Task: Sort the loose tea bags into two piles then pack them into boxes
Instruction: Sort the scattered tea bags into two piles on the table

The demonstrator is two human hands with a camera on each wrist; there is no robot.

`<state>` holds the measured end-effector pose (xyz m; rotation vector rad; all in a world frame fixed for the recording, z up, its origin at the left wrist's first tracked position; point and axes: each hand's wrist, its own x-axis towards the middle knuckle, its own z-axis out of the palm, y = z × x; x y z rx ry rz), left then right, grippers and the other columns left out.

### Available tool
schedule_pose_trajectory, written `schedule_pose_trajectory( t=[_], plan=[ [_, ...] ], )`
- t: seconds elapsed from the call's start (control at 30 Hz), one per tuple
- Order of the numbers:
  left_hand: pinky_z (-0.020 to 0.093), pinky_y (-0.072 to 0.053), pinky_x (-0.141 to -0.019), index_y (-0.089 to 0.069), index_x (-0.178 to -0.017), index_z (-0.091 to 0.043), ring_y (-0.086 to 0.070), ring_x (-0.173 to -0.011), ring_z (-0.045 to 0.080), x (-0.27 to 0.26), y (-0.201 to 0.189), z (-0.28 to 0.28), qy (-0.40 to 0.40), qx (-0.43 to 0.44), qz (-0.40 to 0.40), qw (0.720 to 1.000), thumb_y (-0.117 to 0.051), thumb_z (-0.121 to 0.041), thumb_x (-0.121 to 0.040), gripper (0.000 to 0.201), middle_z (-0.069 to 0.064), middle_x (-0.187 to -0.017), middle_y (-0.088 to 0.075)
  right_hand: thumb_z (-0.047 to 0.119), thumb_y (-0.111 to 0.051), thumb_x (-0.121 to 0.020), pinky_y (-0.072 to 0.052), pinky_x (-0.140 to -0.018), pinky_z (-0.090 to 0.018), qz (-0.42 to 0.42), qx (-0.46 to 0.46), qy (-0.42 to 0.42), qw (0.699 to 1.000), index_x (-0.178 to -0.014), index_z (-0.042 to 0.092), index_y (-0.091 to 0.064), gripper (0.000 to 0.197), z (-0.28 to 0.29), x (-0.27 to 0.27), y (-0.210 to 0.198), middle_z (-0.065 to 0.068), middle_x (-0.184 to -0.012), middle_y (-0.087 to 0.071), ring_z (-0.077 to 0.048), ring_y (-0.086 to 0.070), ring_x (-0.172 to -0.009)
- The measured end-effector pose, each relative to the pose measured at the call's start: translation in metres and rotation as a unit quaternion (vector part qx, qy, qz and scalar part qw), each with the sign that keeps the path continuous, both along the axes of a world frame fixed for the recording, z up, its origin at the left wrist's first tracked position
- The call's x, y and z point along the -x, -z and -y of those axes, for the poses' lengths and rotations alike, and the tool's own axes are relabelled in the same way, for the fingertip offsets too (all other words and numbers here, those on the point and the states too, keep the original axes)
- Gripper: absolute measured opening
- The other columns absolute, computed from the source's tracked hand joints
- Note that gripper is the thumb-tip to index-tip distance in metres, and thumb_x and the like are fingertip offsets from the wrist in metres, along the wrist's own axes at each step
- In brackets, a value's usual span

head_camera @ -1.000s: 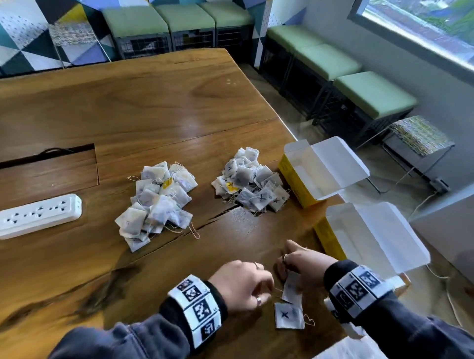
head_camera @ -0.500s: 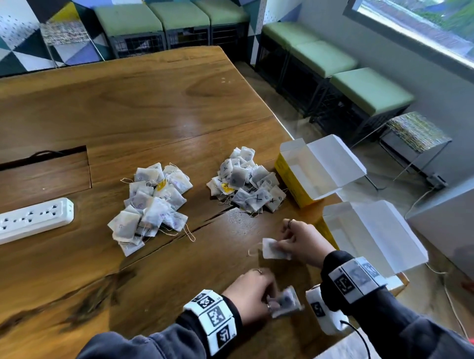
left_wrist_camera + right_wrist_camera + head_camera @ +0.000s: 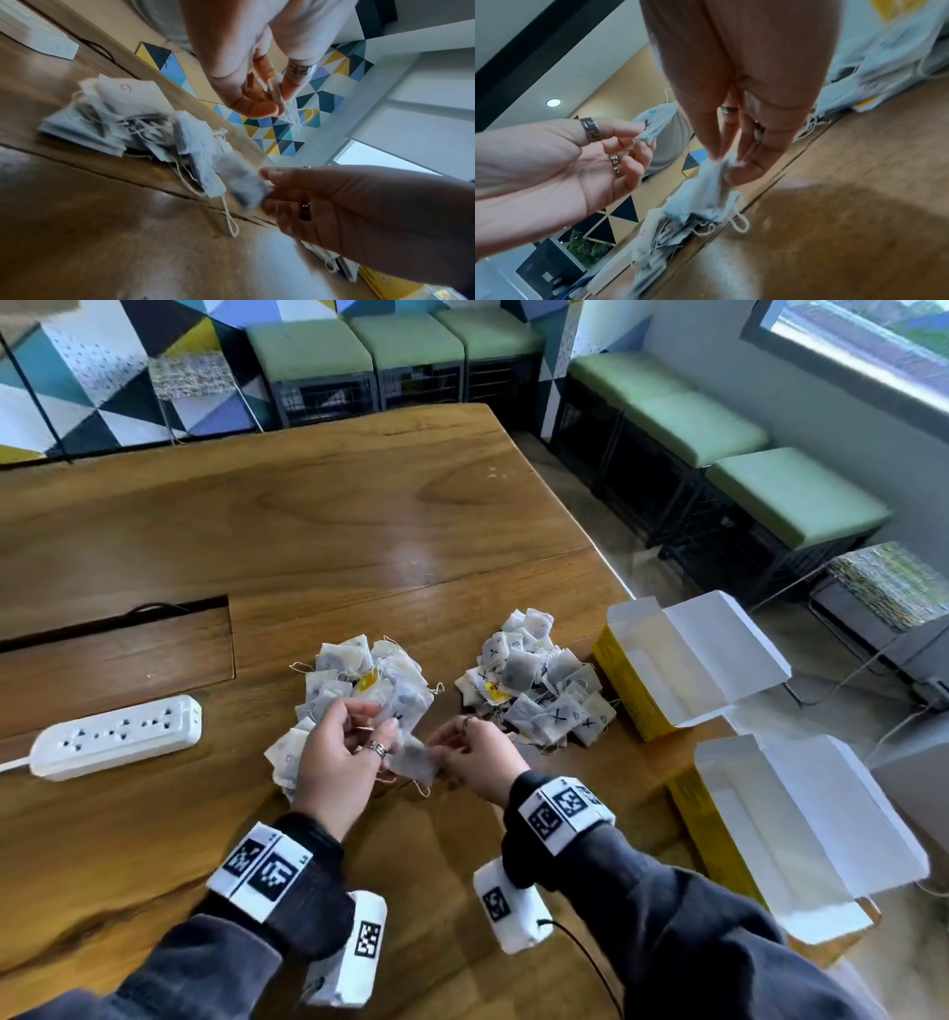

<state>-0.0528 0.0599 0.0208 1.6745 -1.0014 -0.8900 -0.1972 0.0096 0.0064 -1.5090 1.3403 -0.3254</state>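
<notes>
Two heaps of white tea bags lie on the wooden table: a left pile (image 3: pixel 354 675) and a right pile (image 3: pixel 534 685) whose bags carry black X marks. My left hand (image 3: pixel 382 726) hovers over the left pile's near edge and pinches one tea bag (image 3: pixel 280 97), marked with an X in the right wrist view (image 3: pixel 652 127). My right hand (image 3: pixel 441 752) is beside it, between the piles, pinching a darker tea bag (image 3: pixel 416 760) by its top (image 3: pixel 716 182). Two open yellow boxes (image 3: pixel 683 660) (image 3: pixel 791 829) with white flaps stand at the table's right edge.
A white power strip (image 3: pixel 115 737) lies at the left. Behind it is a recessed cable hatch (image 3: pixel 118 654) in the table. Green stools (image 3: pixel 791 495) line the walls past the table's right edge. The far half of the table is bare wood.
Both hands rose from near the table's front edge and moved forward and left to the left pile, each still holding a tea bag. The piles and boxes stayed put.
</notes>
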Motion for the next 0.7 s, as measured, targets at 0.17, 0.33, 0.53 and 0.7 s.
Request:
schedule_pose_trajectory(
  t=[0.17, 0.33, 0.53, 0.7],
  plan=[
    [0.011, -0.048, -0.051, -0.058, -0.093, -0.022, -0.062, -0.072, 0.012, -0.01, 0.002, 0.0, 0.006, -0.011, -0.029, 1.0, -0.062, -0.011, -0.086, 0.014, -0.002, -0.085, -0.062, 0.013, -0.046, -0.092, -0.045, -0.081, -0.019, -0.078, 0.109, 0.028, 0.991, -0.11, 0.013, -0.063, 0.024, 0.008, 0.009, 0.002, -0.001, -0.097, -0.051, -0.011, -0.053, -0.084],
    [0.024, -0.055, -0.06, -0.055, -0.093, -0.022, -0.065, -0.07, 0.014, 0.014, 0.003, 0.015, 0.064, -0.05, -0.032, 0.996, -0.061, -0.01, -0.086, 0.015, 0.003, -0.083, -0.065, 0.032, -0.051, -0.092, -0.033, -0.106, -0.04, -0.292, 0.154, 0.023, 0.944, -0.13, 0.023, -0.05, 0.039, 0.028, 0.075, 0.001, -0.004, -0.133, -0.034, -0.026, -0.031, -0.126],
    [0.029, -0.053, -0.059, -0.052, -0.084, -0.022, -0.062, -0.066, 0.016, 0.057, 0.006, 0.054, 0.113, -0.065, -0.064, 0.989, -0.059, -0.008, -0.088, 0.016, 0.006, -0.081, -0.065, 0.051, -0.055, -0.085, -0.026, -0.105, -0.045, -0.384, 0.156, -0.045, 0.909, -0.123, 0.032, -0.056, 0.042, 0.035, 0.089, 0.006, 0.003, -0.141, -0.027, -0.025, -0.022, -0.131],
    [0.037, -0.057, -0.072, -0.053, -0.081, -0.025, -0.064, -0.07, 0.019, 0.076, 0.01, 0.088, 0.102, -0.069, -0.047, 0.991, -0.059, -0.007, -0.087, 0.02, 0.0, -0.08, -0.063, 0.042, -0.061, -0.084, -0.024, -0.105, -0.043, -0.335, 0.164, -0.025, 0.927, -0.112, 0.029, -0.061, 0.031, 0.021, 0.091, 0.006, 0.002, -0.138, -0.031, -0.024, -0.024, -0.13]
  ],
)
